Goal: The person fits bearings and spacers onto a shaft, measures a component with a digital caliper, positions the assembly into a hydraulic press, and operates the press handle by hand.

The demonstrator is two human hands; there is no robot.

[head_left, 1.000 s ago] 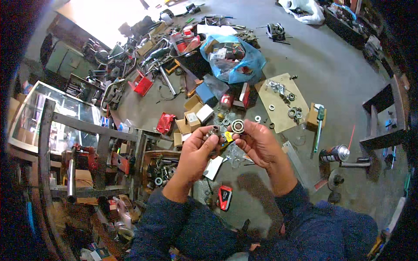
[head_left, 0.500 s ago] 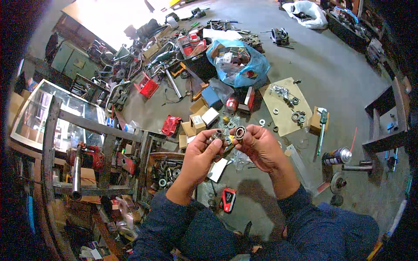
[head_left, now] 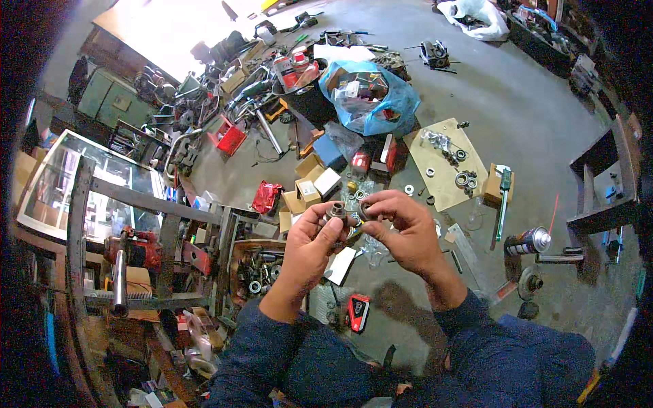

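Observation:
In the middle of the view my left hand [head_left: 307, 248] is closed, thumb and fingers pinching a small round metal part [head_left: 336, 211] with a hollow stepped end facing up. Just to its right, my right hand [head_left: 411, 234] pinches a ball bearing [head_left: 364, 211] by its rim, seen nearly edge-on and partly covered by the fingers. The two metal pieces are held close together; whether they touch I cannot tell. Beneath the hands lie clear plastic bags [head_left: 373, 253] and a white card [head_left: 341, 266].
Bearings and small parts rest on a cardboard sheet [head_left: 445, 166]. Nearby are opened cardboard boxes [head_left: 309, 180], a blue bag of parts [head_left: 401, 109], a spray can [head_left: 528, 241], a caliper [head_left: 504, 204] and a red package [head_left: 358, 313]. A metal frame [head_left: 146, 197] stands at the left.
My right hand has turned the ball bearing from facing me to nearly edge-on, with its fingers now over the top. My left hand keeps its hold on the metal part, almost unmoved.

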